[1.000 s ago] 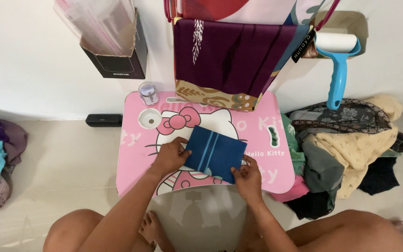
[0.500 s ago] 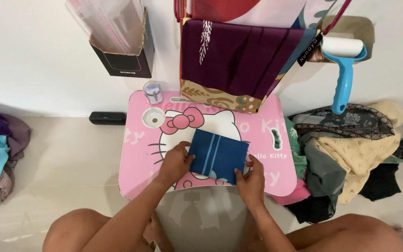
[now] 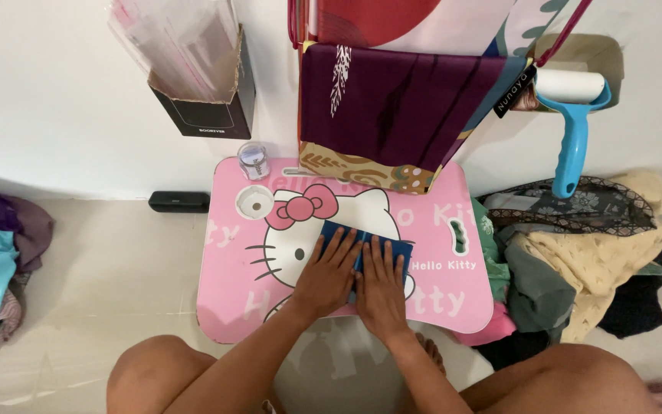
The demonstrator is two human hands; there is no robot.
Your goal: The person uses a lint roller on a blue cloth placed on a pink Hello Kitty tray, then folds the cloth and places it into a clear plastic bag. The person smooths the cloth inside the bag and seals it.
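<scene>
A folded dark blue cloth lies on a small pink lap table with a cartoon cat print. My left hand and my right hand rest flat side by side on top of the cloth, fingers spread, pressing it down. Most of the cloth is hidden under my palms; only its far edge and right corner show. My bare knees frame the table's near edge.
A maroon patterned fabric hangs over the table's far edge. A small clear jar stands at the table's back left. A blue lint roller hangs at the right, above a heap of clothes. A black box of plastic sleeves hangs on the wall.
The blue cloth has been folded smaller. Both hands moved from its left and right edges to lie flat on top of it, close together.
</scene>
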